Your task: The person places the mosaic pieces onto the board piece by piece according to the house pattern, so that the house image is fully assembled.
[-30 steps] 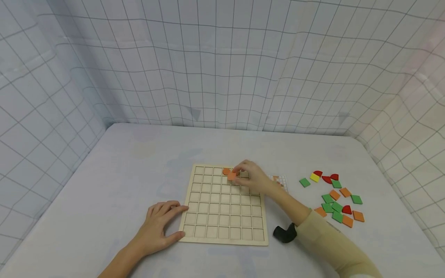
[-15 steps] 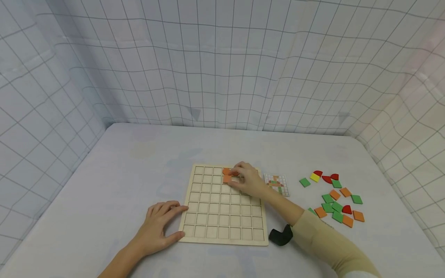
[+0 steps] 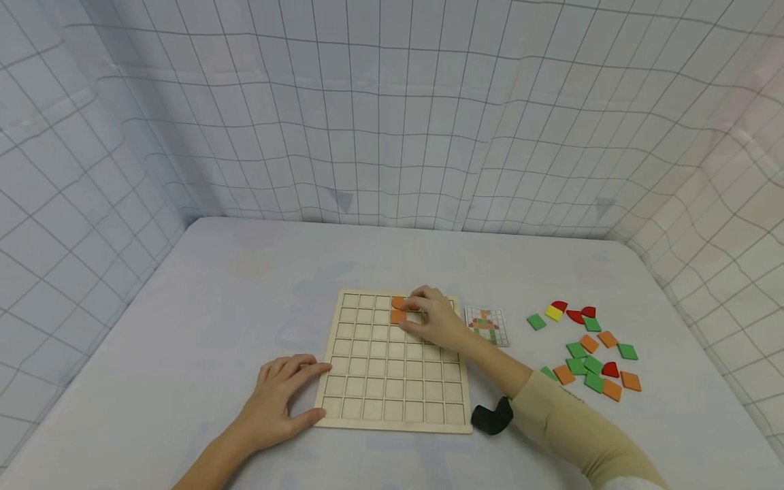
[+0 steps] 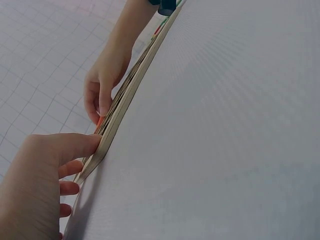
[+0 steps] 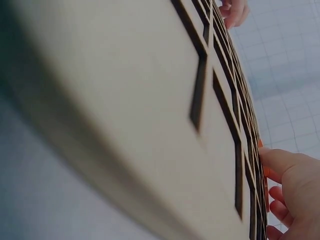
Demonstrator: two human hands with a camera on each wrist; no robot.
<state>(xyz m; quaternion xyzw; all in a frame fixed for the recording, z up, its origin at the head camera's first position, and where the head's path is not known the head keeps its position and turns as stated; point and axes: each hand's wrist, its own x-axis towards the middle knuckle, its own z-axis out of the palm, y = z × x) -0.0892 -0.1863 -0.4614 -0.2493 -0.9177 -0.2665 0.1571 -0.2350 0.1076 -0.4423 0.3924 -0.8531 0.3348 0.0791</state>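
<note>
A pale wooden grid board (image 3: 367, 371) lies on the table in the head view. An orange square tile (image 3: 397, 317) sits in a second-row cell, below an orange rounded piece (image 3: 398, 303) in the top row. My right hand (image 3: 435, 320) reaches over the board from the right, its thumb and index finger pinching the square tile's right side. The palm hides several cells. My left hand (image 3: 275, 401) rests at the board's lower left, fingers spread and thumb touching the edge, as the thumb (image 4: 82, 145) also shows in the left wrist view.
A printed pattern card (image 3: 488, 327) lies right of the board. Farther right are scattered green tiles (image 3: 593, 365), orange tiles (image 3: 631, 380), red rounded pieces (image 3: 610, 369) and a yellow tile (image 3: 554, 313). A black object (image 3: 492, 416) is near the right forearm. A grid-patterned curtain (image 3: 392, 136) surrounds the table.
My right hand has brought the orange square tile slightly left and down into the cell below the orange rounded piece. More of the card is uncovered. The left hand stays put.
</note>
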